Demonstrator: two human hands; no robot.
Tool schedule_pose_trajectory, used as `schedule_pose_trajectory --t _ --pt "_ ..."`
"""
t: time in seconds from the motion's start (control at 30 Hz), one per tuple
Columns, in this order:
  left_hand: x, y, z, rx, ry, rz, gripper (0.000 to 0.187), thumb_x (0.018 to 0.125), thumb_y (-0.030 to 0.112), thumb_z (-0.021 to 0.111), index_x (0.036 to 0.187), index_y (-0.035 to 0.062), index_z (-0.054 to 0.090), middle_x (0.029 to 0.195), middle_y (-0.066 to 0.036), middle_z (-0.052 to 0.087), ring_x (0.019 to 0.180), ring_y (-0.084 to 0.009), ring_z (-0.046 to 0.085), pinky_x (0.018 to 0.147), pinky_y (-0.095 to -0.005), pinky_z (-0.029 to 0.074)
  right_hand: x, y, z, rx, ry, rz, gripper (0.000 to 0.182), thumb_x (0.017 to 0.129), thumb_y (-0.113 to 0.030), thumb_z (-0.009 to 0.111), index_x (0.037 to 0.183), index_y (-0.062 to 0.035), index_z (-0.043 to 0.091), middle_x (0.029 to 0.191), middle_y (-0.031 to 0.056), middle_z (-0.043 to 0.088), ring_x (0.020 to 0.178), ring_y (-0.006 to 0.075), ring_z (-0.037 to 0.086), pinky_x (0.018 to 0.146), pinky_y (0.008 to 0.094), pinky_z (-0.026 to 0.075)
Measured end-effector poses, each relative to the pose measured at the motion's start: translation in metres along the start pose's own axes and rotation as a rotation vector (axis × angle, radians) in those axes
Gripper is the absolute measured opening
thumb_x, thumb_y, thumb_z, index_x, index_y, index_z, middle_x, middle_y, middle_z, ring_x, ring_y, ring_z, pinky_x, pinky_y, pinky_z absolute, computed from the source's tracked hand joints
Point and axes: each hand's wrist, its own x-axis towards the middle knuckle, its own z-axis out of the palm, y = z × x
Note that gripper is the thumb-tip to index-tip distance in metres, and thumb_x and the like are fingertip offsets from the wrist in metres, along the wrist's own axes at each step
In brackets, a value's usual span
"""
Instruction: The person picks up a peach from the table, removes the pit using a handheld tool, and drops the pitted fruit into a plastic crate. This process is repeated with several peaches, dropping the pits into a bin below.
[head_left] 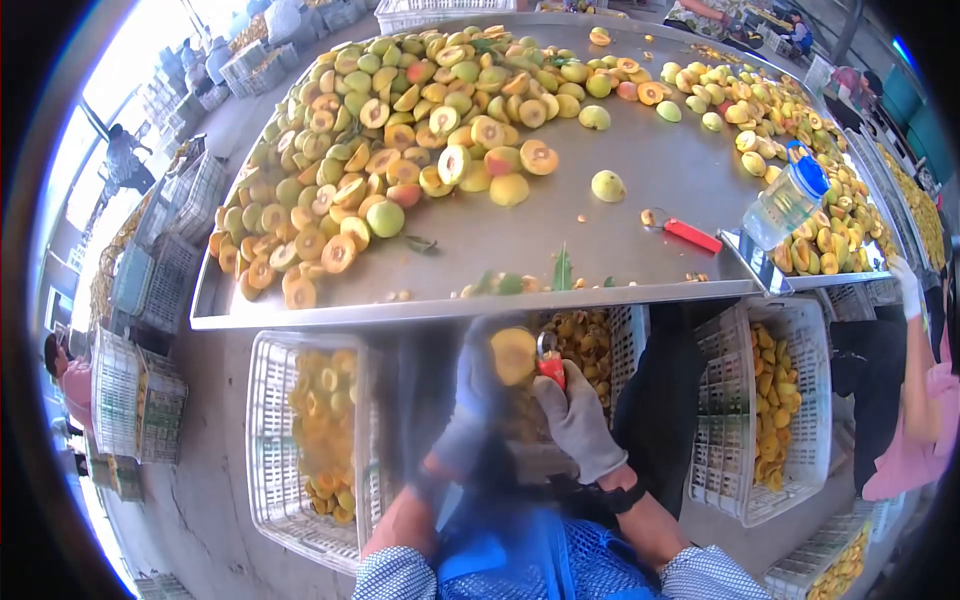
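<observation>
My left hand [470,385], in a grey glove and blurred by motion, holds a cut yellow fruit half [513,356]. Close to its right side, my right hand [580,420], also gloved, grips a small tool with a red handle [551,371]; the tool's round metal end is beside the fruit. Both hands are over a crate of fruit pieces [582,345], just in front of the metal table [400,305]. A large heap of halved fruit [400,120] lies on the table.
A red-handled tool [692,236], a blue-lidded jar [786,200] and a phone-like object [757,262] lie on the table. White crates of fruit [262,430] [815,430] flank my legs. At the right, a co-worker's gloved hand [906,286] touches the table edge.
</observation>
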Motion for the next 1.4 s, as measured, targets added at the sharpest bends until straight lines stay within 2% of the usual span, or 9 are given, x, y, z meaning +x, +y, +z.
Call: schedule_pose_trajectory --t 0.13,0.23,0.4,0.63,0.77,0.97,1.03,1.17,1.4 --pt "-0.002 0.021 -0.001 0.231 -0.121 0.043 0.028 0.088 0.008 0.060 0.113 -0.0009 0.051 0.098 -0.014 0.062 0.086 -0.0243 0.062 0.075 -0.0332 0.051 0.000 -0.017 -0.010 -0.165 -0.133 -0.094 0.036 0.095 -0.036 0.054 0.101 -0.0004 0.053 0.079 0.0246 0.060 0.075 0.0437 0.060 0.064 0.0417 0.048" --pt "-0.003 0.032 0.003 0.128 -0.100 -0.039 0.026 0.096 0.021 0.048 0.112 0.0013 0.054 0.096 -0.013 0.063 0.086 -0.0219 0.062 0.077 -0.0328 0.050 0.004 -0.018 -0.014 -0.294 -0.216 -0.053 0.035 0.095 -0.034 0.054 0.101 0.0002 0.053 0.081 0.0271 0.062 0.081 0.0472 0.060 0.064 0.0471 0.048" --pt "-0.006 0.030 0.003 0.151 -0.094 -0.166 0.048 0.103 0.036 0.025 0.105 0.0026 0.060 0.093 -0.012 0.064 0.084 -0.0201 0.062 0.078 -0.0332 0.050 0.001 -0.011 -0.010 -0.298 -0.221 -0.049 0.034 0.093 -0.031 0.057 0.102 0.0013 0.053 0.079 0.0276 0.062 0.078 0.0463 0.061 0.063 0.0487 0.049" --pt "-0.002 0.029 0.006 0.261 -0.141 -0.109 0.049 0.103 0.036 0.027 0.100 0.0005 0.061 0.086 -0.014 0.064 0.079 -0.0210 0.063 0.075 -0.0330 0.050 0.003 0.000 -0.011 -0.372 -0.277 -0.006 0.034 0.091 -0.029 0.058 0.103 0.0030 0.055 0.078 0.0279 0.062 0.074 0.0451 0.062 0.061 0.0480 0.049" --pt "0.019 0.053 0.001 0.362 -0.354 -0.341 0.065 0.102 0.050 0.028 0.093 -0.0012 0.067 0.079 -0.006 0.065 0.077 -0.0126 0.060 0.074 -0.0261 0.049 0.004 0.007 -0.019 -0.384 -0.346 0.003 0.037 0.091 -0.031 0.059 0.105 0.0036 0.055 0.078 0.0283 0.062 0.076 0.0448 0.062 0.062 0.0471 0.049" --pt "0.030 0.057 -0.006 0.239 -0.566 -0.531 0.063 0.100 0.053 0.034 0.113 -0.0015 0.061 0.096 -0.007 0.064 0.083 -0.0137 0.060 0.078 -0.0266 0.050 -0.003 0.019 -0.010 0.011 -0.458 0.064 0.038 0.096 -0.033 0.055 0.111 0.0022 0.057 0.087 0.0118 0.067 0.077 0.0216 0.065 0.066 0.0331 0.050" --pt "0.011 0.046 0.000 0.098 -0.377 -0.181 0.061 0.098 0.055 0.038 0.114 0.0004 0.060 0.099 -0.005 0.063 0.084 -0.0119 0.058 0.076 -0.0262 0.050 -0.005 0.033 -0.001 0.191 -0.327 0.173 0.037 0.098 -0.033 0.051 0.113 0.0003 0.058 0.093 0.0031 0.065 0.081 0.0112 0.059 0.070 0.0281 0.048" --pt "-0.002 0.035 0.014 0.145 -0.122 -0.174 0.034 0.099 0.028 0.046 0.103 0.0015 0.067 0.087 -0.003 0.065 0.078 -0.0077 0.055 0.068 -0.0250 0.047 -0.006 0.031 0.002 0.239 -0.364 0.275 0.037 0.099 -0.033 0.049 0.113 0.0006 0.058 0.092 0.0012 0.064 0.082 0.0094 0.057 0.071 0.0279 0.047" --pt "0.017 0.034 0.005 0.339 -0.287 -0.488 0.044 0.096 0.038 0.053 0.096 -0.0045 0.068 0.074 -0.004 0.064 0.068 -0.0104 0.055 0.063 -0.0277 0.045 -0.009 0.040 -0.005 0.038 -0.446 0.166 0.039 0.097 -0.034 0.052 0.117 -0.0006 0.056 0.096 0.0097 0.064 0.088 0.0194 0.060 0.077 0.0337 0.047"
